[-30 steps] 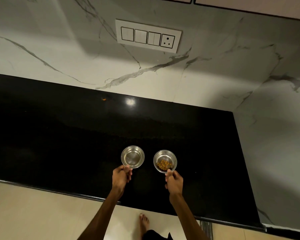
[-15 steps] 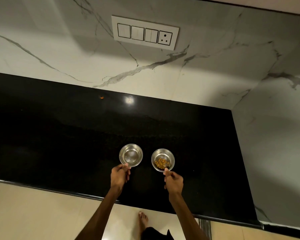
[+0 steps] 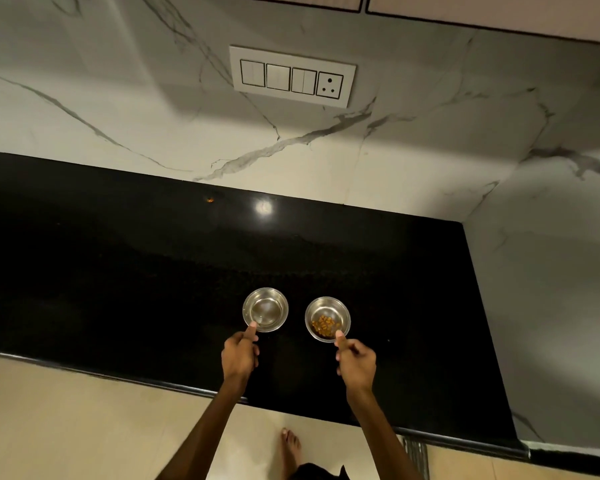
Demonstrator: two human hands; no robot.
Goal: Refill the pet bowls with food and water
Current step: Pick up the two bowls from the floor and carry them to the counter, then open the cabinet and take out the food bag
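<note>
Hands pinch near rims, left hand (image 3: 239,356) on seemingly water-filled steel bowl (image 3: 265,309), right hand (image 3: 355,361) on kibble bowl (image 3: 327,319), steadying both on countertop (image 3: 118,271).

No legible text, label, brand or number anywhere.

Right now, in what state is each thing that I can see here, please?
Left bowl: upright on the counter, looks to hold clear water.
Right bowl: upright, a little brown kibble inside.
Left hand: pinches the left bowl's near rim.
Right hand: pinches the right bowl's near rim.
Wall socket: nothing plugged in.
</note>
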